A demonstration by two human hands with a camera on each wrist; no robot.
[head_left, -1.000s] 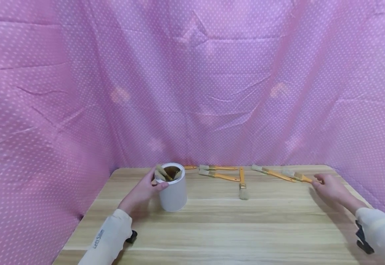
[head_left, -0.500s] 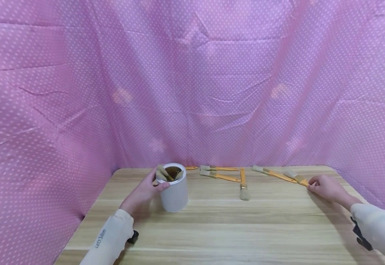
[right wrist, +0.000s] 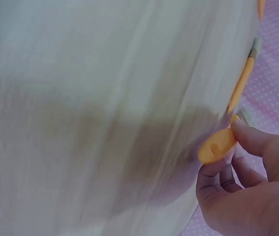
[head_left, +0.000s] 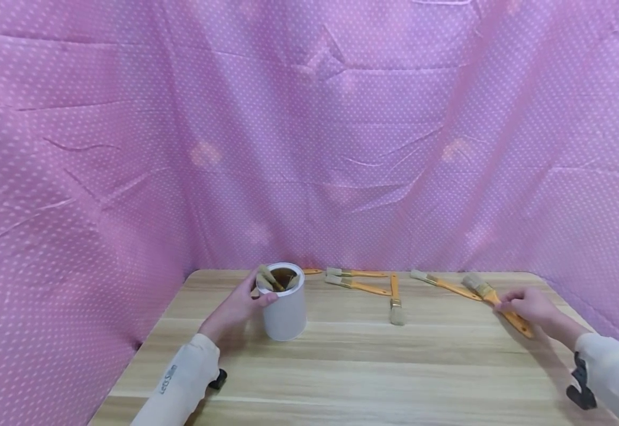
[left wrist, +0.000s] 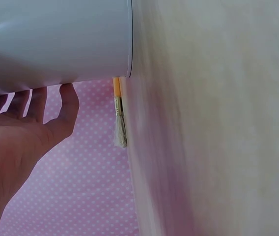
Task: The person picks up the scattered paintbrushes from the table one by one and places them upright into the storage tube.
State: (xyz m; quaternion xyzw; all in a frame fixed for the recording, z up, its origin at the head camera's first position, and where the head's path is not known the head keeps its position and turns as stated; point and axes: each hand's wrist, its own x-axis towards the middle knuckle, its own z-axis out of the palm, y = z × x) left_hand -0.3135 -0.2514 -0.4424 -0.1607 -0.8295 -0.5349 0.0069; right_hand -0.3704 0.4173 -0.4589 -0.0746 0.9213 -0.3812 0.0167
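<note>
My left hand (head_left: 237, 310) holds the white can (head_left: 285, 316) by its side near the rim, thumb in front and fingers round the back. The can stands upright on the table, and brushes (head_left: 265, 278) lean inside it, bristles up. Over at the right, my right hand (head_left: 530, 307) pinches a wide paintbrush (head_left: 518, 324) by its orange handle, between thumb and fingers. Its bristles point to the back left, and the handle end juts toward the front. The right wrist view shows the broad handle end (right wrist: 213, 147) close up, with a hole in it.
Along the table's back edge lie several more paintbrushes: one (head_left: 450, 288) beside the held brush, one (head_left: 395, 290) pointing forward, and two (head_left: 367, 289) near the can. Another handle (head_left: 312, 271) shows behind the can. Pink dotted cloth (head_left: 309, 148) hangs behind the wooden table (head_left: 373, 378).
My right hand has closed on the wide paintbrush and turned it, so its handle now shows below the fingers, angled toward the front. The left hand keeps its hold on the can.
</note>
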